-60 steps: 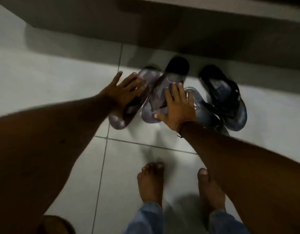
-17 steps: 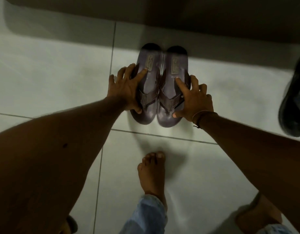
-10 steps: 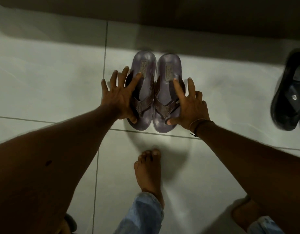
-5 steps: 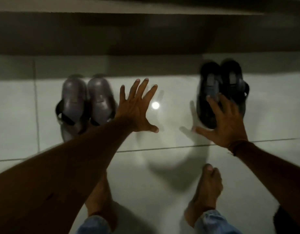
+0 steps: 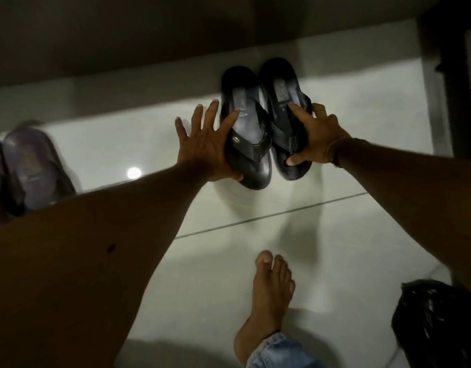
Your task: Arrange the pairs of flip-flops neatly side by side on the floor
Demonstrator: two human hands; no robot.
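Two black flip-flops stand side by side on the pale tiled floor, heels toward the dark wall. My left hand (image 5: 206, 147) grips the outer edge of the left black flip-flop (image 5: 249, 144), thumb under its toe end and forefinger on the footbed. My right hand (image 5: 316, 138) holds the right black flip-flop (image 5: 283, 107) from its outer side, forefinger on the footbed and thumb near the toe. The brown pair of flip-flops (image 5: 30, 166) sits blurred at the far left, partly hidden behind my left forearm.
A dark wall base (image 5: 176, 35) runs along the back. A dark vertical post (image 5: 452, 75) stands at the right. A black plastic bag (image 5: 438, 322) lies at the bottom right. My bare foot (image 5: 269, 296) is planted on the tiles (image 5: 335, 235) below the black pair.
Both hands left the brown pair and moved right. They were spread in the air half a second ago; now each grips one black flip-flop, and the pair lies closer to me.
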